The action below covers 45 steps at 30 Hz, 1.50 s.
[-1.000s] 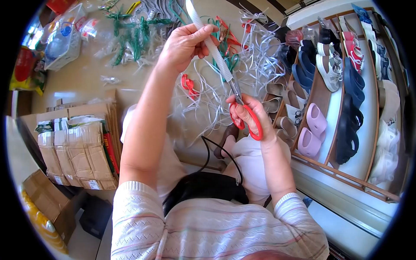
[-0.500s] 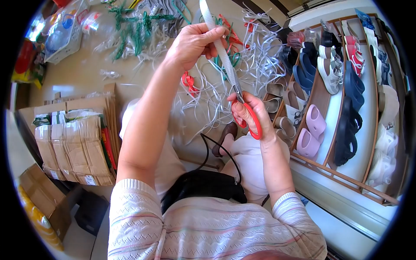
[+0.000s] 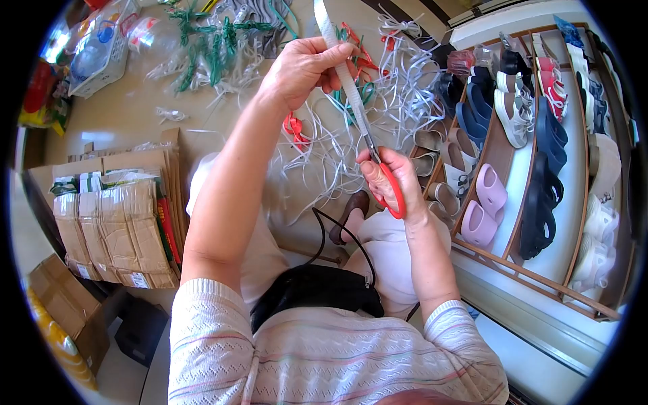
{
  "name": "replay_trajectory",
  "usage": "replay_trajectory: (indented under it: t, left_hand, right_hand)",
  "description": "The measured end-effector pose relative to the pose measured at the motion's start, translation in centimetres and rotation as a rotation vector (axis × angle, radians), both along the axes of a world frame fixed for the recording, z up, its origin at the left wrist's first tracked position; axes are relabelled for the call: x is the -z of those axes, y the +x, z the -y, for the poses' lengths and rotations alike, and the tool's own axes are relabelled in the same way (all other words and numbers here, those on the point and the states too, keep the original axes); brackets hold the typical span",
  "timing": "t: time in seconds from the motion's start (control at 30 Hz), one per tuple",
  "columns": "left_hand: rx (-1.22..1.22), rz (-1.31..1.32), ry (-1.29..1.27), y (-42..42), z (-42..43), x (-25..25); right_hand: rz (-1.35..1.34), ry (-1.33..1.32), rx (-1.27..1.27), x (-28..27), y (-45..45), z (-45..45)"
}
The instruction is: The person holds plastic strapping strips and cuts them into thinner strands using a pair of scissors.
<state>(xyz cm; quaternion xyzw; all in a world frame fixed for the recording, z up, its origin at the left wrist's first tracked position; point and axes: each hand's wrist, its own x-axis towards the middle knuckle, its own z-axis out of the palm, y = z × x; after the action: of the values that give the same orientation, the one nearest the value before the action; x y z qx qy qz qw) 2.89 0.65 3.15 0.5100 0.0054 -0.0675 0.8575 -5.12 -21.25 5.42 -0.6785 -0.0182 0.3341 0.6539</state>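
Note:
My left hand [image 3: 307, 67] pinches a long white woven strap [image 3: 352, 94] between thumb and fingers. One end of the strap rises past the top edge of the view, while the other hangs down toward my right hand [image 3: 391, 179]. That hand is closed round the red handles of a pair of scissors [image 3: 393, 189]. The blades point up at the strap's lower end and look closed or nearly so; whether they grip the strap I cannot tell. Beyond my hands, a tangle of thin white strips [image 3: 412, 88] lies on the floor, with red ribbon [image 3: 295, 129] among it.
A wooden shoe rack [image 3: 509, 260] with shoes and slippers stands at the right. Flattened cardboard boxes [image 3: 115, 233] are stacked at the left. Green twine [image 3: 226, 40] and a white basket [image 3: 101, 77] with plastic bottles lie further off. A black bag [image 3: 310, 290] rests on my lap.
The scissors have closed: the red handles have come together in my right hand, and its fingers have drawn in. My left hand and the strap stay almost in place.

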Motion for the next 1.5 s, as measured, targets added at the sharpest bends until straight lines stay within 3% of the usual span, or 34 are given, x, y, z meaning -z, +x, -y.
replay_trajectory:
  t: [0.63,0.93,1.03,1.13,1.43,1.5]
  left_hand:
    - [-0.038,-0.076,0.039,-0.4,0.6,0.2]
    - [-0.034,-0.101,0.02,-0.3,0.5,0.2]
    - [-0.049,-0.091,0.077,-0.3,0.5,0.4]
    - [-0.074,-0.079,0.225,-0.3,0.6,0.3]
    - [-0.115,0.078,0.615,-0.1,1.2,0.9]
    - [-0.08,0.055,0.571,-0.1,1.3,0.7]
  right_hand:
    - [0.137,-0.105,-0.063,1.0,0.3,0.0]
    - [0.028,-0.089,0.01,0.8,0.2,0.0]
    - [0.025,-0.114,0.011,0.4,0.2,-0.1]
    - [0.231,-0.213,0.034,1.1,0.0,-0.2]
    - [0.062,-0.253,0.051,1.4,0.5,0.5]
    - [0.088,-0.259,0.062,1.4,0.5,0.5]
